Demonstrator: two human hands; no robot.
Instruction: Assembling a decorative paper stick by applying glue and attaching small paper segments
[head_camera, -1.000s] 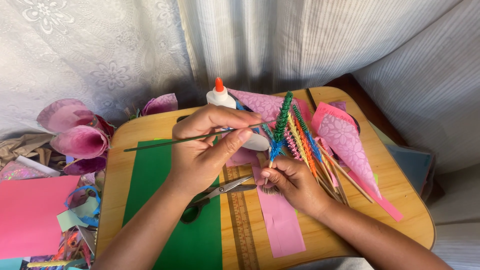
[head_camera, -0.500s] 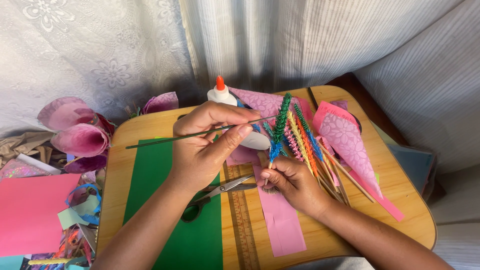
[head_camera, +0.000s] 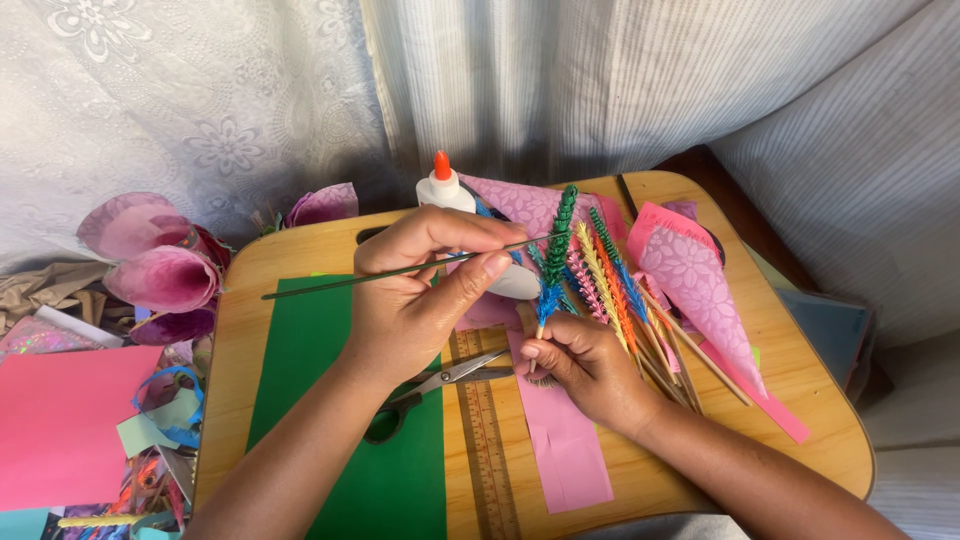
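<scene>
Pinching a thin green stick (head_camera: 400, 270) level above the wooden bench (head_camera: 300, 250) with left hand (head_camera: 420, 300) fingers closed; gripping a bundle of coloured paper-wrapped sticks (head_camera: 590, 275) with right hand (head_camera: 585, 365) fingers curled, over pink paper strip (head_camera: 560, 440), beside scissors (head_camera: 440, 385).

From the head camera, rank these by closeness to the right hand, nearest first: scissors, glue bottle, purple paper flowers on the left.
Measured from the right hand:
1. Scissors, just to its left on the board, lying across the green sheet and ruler.
2. Glue bottle, up at the board's back edge, behind the left hand.
3. Purple paper flowers, off the board at far left.
</scene>
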